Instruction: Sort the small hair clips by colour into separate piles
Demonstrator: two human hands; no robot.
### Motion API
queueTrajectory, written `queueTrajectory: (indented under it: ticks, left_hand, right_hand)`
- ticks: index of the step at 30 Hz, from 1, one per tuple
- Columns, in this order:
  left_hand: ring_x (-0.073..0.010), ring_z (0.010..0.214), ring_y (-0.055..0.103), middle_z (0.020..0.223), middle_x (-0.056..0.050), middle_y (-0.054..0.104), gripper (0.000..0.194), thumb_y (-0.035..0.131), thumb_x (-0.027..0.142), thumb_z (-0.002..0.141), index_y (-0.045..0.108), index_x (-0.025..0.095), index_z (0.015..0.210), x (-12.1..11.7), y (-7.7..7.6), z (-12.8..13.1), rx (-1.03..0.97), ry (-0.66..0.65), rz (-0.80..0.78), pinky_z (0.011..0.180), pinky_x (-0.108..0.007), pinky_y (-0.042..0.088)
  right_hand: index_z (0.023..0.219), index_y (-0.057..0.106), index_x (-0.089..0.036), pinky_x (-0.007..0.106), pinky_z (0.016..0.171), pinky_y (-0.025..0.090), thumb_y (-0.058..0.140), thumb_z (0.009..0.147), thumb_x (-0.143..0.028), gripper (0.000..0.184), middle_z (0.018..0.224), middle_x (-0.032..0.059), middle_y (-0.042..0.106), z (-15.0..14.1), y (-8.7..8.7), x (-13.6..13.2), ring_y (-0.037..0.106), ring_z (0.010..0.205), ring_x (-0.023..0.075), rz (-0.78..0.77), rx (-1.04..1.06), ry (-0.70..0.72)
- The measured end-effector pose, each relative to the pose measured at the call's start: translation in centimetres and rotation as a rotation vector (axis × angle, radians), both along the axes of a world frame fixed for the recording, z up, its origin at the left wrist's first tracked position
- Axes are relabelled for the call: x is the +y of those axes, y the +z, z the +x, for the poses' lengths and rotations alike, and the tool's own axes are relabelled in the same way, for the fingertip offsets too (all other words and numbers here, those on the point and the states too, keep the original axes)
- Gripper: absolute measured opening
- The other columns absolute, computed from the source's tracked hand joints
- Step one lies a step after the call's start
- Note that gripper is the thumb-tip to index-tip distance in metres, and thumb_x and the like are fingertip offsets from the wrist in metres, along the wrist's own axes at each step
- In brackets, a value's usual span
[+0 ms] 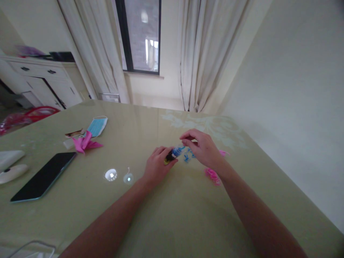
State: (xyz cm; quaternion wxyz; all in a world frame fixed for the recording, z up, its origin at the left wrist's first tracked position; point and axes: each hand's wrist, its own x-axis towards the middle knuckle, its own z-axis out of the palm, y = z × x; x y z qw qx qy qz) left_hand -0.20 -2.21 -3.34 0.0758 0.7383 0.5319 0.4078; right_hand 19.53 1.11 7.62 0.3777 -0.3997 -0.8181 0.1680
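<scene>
My left hand (157, 165) is wrapped around a small clear bottle (176, 152) with a dark and yellow lower part and blue stuff inside. It lies tilted on its side over the table, its mouth toward the right. Beside that mouth my right hand (202, 147) is closed in a pinch, thumb against forefinger. A bit of blue strand (182, 147) shows between the bottle's mouth and those fingertips. Blue curly strips (186, 156) lie on the table under my right hand. A pink crumpled bundle (213, 176) rests by my right wrist, partly covered by the forearm.
On the glossy green table (172, 222), a black-screened phone (44, 175), a pink folded paper (85, 142) and a blue face mask (97, 126) lie left. Two round clear shiny spots or discs (111, 175) are left of my hand. A wall (295, 107) borders the right side.
</scene>
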Motion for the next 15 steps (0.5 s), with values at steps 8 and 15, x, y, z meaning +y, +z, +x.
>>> queueTrajectory:
  ticks: [8,15]
  left_hand:
    - [-0.0236,0.103,0.073,0.117,-0.007,0.074,0.039,0.079,0.031,0.09,0.068,0.024,0.126,0.1,-0.4,0.1,-0.15,-0.044,-0.082,0.095,-0.042,0.061]
    - [-0.0223,0.103,0.077,0.121,-0.009,0.075,0.04,0.076,0.028,0.092,0.063,0.022,0.129,0.3,-0.7,0.4,-0.334,-0.099,-0.157,0.097,-0.043,0.064]
  right_hand:
    - [0.115,0.075,-0.017,0.034,0.087,0.051,0.07,0.092,-0.018,0.024,0.112,0.0146,0.076,4.4,-3.6,4.2,0.072,0.098,0.0254,-0.125,-0.669,-0.214]
    - [0.108,0.078,-0.016,0.03,0.088,0.05,0.062,0.089,-0.004,0.027,0.111,0.0152,0.078,4.8,-7.7,5.4,0.072,0.104,0.026,-0.189,-0.74,-0.155]
